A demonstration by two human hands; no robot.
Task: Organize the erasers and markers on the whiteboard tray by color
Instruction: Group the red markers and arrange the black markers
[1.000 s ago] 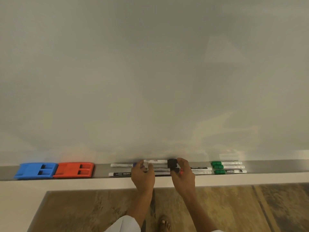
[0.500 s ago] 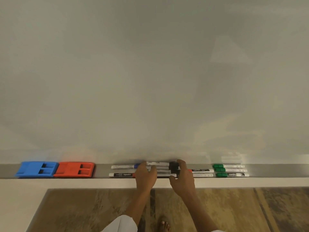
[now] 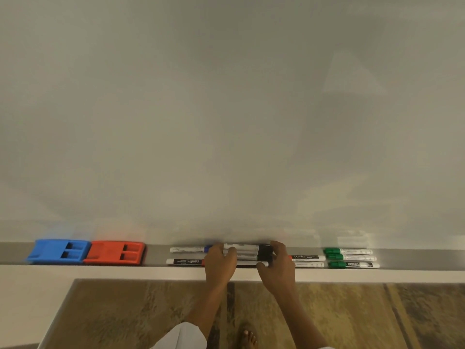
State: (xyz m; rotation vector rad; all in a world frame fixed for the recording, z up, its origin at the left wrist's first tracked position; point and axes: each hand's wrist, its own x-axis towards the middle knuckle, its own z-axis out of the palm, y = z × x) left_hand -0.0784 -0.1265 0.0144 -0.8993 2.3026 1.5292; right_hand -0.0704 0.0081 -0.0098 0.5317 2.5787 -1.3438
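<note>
A grey tray [image 3: 156, 255] runs along the whiteboard's bottom edge. A blue eraser [image 3: 58, 251] and a red eraser [image 3: 115, 252] lie side by side at its left. Between my hands lies a bundle of black-capped markers [image 3: 247, 253]. My left hand [image 3: 219, 265] grips its white barrels; my right hand [image 3: 278, 267] holds the black cap end. A blue-capped marker [image 3: 188, 249] and another marker [image 3: 185, 261] lie to the left of my hands. Two more markers [image 3: 308, 261] lie to the right, then three green markers [image 3: 351, 258].
The whiteboard [image 3: 226, 122] fills the upper view. Below the tray is a patterned floor [image 3: 125, 313], with my bare foot [image 3: 247, 336] showing. Bare tray stretches right of the green markers.
Both hands have lowered the black-capped markers from just above the tray down onto it, and now press them together as a bundle.
</note>
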